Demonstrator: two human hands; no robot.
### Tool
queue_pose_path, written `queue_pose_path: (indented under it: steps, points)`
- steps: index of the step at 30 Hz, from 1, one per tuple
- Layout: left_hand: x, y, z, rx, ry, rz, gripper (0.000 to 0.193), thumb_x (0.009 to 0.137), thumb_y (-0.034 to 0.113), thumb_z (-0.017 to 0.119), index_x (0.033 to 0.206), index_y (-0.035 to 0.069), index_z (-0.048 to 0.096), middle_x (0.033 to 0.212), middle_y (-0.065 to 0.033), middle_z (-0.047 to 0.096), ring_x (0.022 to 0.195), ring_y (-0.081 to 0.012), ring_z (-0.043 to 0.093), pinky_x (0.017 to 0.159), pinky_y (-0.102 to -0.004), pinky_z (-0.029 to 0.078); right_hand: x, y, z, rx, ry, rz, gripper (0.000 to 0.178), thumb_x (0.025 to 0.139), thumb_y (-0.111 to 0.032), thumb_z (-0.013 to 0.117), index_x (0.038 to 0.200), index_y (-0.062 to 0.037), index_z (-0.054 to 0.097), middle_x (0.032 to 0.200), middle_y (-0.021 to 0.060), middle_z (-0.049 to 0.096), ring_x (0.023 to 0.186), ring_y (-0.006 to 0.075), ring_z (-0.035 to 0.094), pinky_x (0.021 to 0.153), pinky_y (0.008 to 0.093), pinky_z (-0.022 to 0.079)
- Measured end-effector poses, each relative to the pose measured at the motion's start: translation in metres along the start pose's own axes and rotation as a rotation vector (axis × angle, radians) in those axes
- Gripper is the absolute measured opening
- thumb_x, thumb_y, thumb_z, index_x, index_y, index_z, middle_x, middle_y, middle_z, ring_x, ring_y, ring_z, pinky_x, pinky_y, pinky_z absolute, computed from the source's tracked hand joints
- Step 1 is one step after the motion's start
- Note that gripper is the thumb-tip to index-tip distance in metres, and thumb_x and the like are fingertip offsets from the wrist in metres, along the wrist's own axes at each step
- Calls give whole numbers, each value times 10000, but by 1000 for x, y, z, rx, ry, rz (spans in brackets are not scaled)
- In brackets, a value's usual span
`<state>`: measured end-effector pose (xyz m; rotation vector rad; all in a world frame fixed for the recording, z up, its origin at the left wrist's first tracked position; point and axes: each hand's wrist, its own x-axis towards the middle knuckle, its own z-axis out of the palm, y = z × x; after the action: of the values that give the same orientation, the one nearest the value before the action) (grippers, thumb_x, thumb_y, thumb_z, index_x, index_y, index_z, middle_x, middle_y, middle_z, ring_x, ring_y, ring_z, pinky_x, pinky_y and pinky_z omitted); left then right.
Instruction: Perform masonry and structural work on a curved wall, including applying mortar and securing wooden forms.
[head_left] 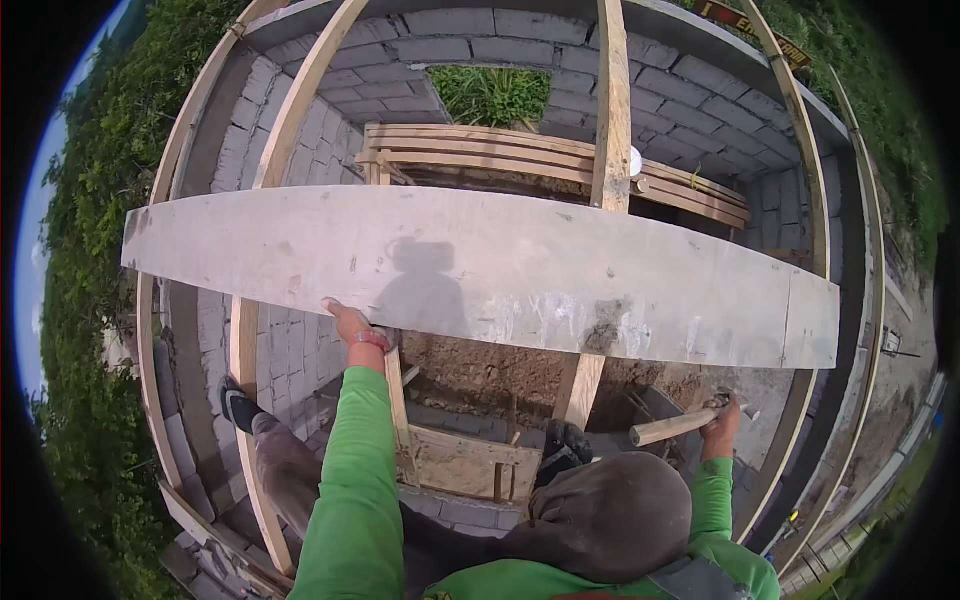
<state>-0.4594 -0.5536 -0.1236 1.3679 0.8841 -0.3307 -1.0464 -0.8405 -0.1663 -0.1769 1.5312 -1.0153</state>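
A long, pale plywood board (520, 265) lies crosswise over several wooden beams, its face scuffed and marked with dark and whitish stains. My left hand (352, 326) grips its near edge left of the middle, thumb on top; the other fingers are mostly hidden underneath. At the right, below the board, my right hand (720, 432) is closed around a hammer (665, 429) close to its head. The wooden handle points left, and part of the metal head shows past my fingers. A shadow falls across the board's middle.
I sit up among the roof beams (246, 360), feet braced on them, with open gaps and the ground below. Grey block walls (470, 45) surround me. Stacked lumber (480, 150) sits beyond the board. A wooden panel (465, 460) stands below, between my legs.
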Motion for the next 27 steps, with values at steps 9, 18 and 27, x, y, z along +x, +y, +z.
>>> queue_pose_path:
  steps: [9, 18, 27]
  points:
    - [3, -21, 9, 69, -45, 232, 747, 913, 566, 225, 1262, -70, 401, 1202, -180, 514, 1027, -325, 553, 890, -403, 474, -100, -34, 86, -886, -16, -664, 175, 840, -156, 570, 732, -46, 486, 562, 12, 465, 498, 100, 463, 458, 266, 375]
    - [28, -10, -14, -21, -353, 114, 679, 910, 585, 171, 1352, 98, 338, 1335, -106, 427, 1183, -321, 447, 959, -460, 415, -90, -3, 302, -1567, -722, -990, 316, 827, -272, 591, 877, 34, 526, 866, 224, 570, 871, 390, 552, 749, 437, 428]
    - [41, -14, -14, -45, -315, 162, 674, 913, 573, 186, 1351, 86, 340, 1343, -118, 419, 1174, -322, 456, 971, -455, 406, -33, 2, 382, -1914, -1054, -694, 599, 715, -370, 690, 1045, 103, 528, 1031, 272, 581, 989, 351, 565, 844, 389, 429]
